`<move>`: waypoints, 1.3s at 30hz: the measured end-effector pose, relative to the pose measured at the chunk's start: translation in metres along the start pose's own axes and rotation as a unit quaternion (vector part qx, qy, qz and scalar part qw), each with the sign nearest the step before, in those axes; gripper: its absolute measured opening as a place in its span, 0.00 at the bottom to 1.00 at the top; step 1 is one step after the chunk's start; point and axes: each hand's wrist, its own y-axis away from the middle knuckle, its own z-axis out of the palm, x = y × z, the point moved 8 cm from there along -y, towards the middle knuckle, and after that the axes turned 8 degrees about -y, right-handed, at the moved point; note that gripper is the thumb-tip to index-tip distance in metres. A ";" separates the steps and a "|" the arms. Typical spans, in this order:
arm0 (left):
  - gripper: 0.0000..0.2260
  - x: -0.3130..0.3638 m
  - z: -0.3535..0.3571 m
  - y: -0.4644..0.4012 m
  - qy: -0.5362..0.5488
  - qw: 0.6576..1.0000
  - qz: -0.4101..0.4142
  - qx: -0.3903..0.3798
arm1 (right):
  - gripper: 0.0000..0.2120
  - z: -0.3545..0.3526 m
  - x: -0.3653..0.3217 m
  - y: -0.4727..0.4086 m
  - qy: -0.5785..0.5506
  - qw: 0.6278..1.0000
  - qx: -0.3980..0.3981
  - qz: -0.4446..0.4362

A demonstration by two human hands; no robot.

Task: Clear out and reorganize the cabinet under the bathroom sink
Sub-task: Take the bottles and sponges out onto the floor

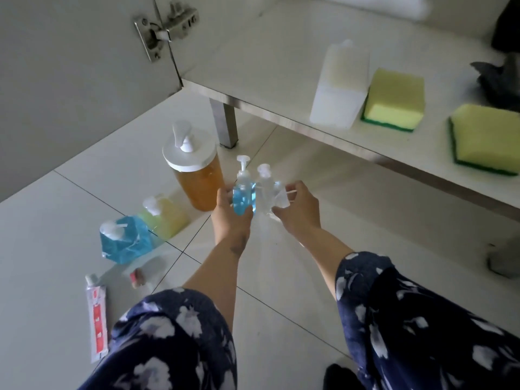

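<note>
My left hand [229, 218] grips a small pump bottle of blue liquid [243, 197] above the tiled floor. My right hand [298, 212] holds a small clear pump bottle [266, 190] right beside it, fingers curled round its body. Both bottles are upright and nearly touching. Behind them is the open cabinet's white shelf [281, 88], raised on a metal leg [225, 122]. On the shelf stand a white jug [339, 85] and two yellow-green sponges [394, 99] [486, 139].
On the floor at the left stand a large orange pump dispenser [197, 170], a yellow refill pouch [163, 215] and a blue refill pouch [126, 239]. A small clear bottle [143, 273] and a red-white tube [97, 313] lie nearer me. The open door [84, 66] hangs at the left. Dark cloth [503, 80] sits at the shelf's right.
</note>
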 end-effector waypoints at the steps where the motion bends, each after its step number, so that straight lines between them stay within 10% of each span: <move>1: 0.18 -0.003 0.001 -0.002 0.003 1.000 0.001 0.009 | 0.18 0.003 0.000 -0.001 -0.010 1.000 0.006 -0.003; 21: 0.26 -0.022 0.000 0.013 -0.085 0.996 0.016 -0.008 | 0.25 0.007 0.019 0.014 0.032 0.999 -0.013 -0.003; 39: 0.13 0.253 0.044 0.117 -0.198 0.919 0.339 -0.039 | 0.14 -0.257 -0.099 0.056 0.204 0.968 0.129 -0.064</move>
